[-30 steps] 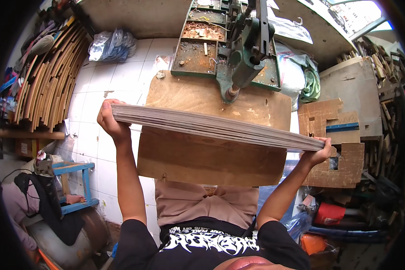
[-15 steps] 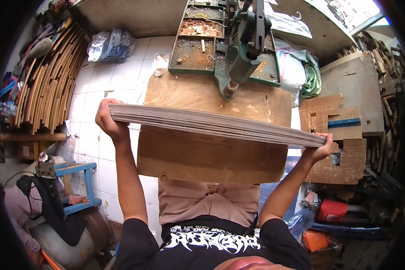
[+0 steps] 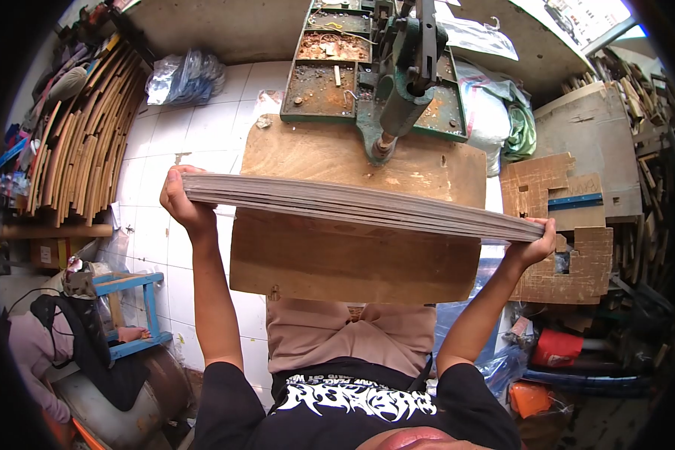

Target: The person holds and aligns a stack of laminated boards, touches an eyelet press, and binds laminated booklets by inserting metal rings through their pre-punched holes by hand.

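A thick stack of thin grey sheets stretches between my two hands, its layered edges facing me and its right end lower in view. My left hand is closed round the left end. Round the right end, my right hand is closed as well. Beneath the stack lies a brown wooden board, showing on both sides of it. The green machine stands beyond the stack, its lower tip over the board's far part.
Compartmented green trays flank the machine. Upright brown boards lean at the far left. Cut-out panels and scrap wood stand at right. A person's foot shows by a blue frame at lower left.
The view has shifted slightly, and the machine and board sit a little higher in it. Both hands still hold the stack, in nearly the same place.
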### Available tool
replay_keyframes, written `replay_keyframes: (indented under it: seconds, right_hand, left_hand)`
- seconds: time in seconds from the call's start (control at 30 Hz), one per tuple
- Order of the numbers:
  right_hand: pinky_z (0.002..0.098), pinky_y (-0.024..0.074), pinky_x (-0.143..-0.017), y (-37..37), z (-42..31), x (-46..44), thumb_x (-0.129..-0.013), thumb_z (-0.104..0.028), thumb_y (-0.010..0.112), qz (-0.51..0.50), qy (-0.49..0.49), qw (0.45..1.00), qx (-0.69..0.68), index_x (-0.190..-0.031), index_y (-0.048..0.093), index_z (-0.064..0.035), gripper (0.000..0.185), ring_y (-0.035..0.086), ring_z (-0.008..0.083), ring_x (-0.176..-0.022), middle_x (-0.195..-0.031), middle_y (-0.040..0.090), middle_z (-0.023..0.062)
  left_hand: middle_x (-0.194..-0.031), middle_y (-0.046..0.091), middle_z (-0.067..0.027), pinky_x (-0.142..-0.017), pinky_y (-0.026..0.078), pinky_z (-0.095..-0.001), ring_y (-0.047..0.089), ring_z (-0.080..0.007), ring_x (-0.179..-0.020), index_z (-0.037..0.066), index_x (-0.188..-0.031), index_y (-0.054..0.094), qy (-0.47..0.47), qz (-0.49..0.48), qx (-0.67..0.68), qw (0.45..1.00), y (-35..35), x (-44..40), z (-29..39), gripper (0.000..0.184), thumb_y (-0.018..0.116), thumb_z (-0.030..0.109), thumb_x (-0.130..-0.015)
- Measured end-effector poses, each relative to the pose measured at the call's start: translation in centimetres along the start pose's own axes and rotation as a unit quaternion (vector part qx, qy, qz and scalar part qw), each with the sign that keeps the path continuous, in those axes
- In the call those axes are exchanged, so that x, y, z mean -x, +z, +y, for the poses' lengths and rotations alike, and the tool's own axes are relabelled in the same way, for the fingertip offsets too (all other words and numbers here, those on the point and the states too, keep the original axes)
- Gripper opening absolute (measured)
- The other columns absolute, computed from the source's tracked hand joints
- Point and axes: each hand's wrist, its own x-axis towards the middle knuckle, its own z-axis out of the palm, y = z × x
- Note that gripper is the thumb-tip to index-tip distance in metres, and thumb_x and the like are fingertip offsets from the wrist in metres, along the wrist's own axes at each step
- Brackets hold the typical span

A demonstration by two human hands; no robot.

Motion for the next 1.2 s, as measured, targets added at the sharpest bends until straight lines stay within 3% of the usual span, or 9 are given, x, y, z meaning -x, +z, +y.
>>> replay_keyframes:
  seconds: [1.2]
  right_hand:
    - [0.0307, 0.0467, -0.056, 0.15, -0.23, 0.02, -0.092, -0.025, 0.046, -0.004, -0.015, 1.000, 0.000, -0.065, 0.053, -0.0027, 0.036, 0.054, 0.0182, -0.056, -0.061, 0.054, 0.0096]
  left_hand:
    - [-0.062, 0.053, -0.0099, -0.044, 0.041, -0.0275, 0.050, -0.0171, -0.050, 0.002, -0.080, 0.053, 0.006, 0.011, 0.010, 1.000, 0.13, -0.06, -0.03, 0.039, 0.037, 0.034, -0.093]
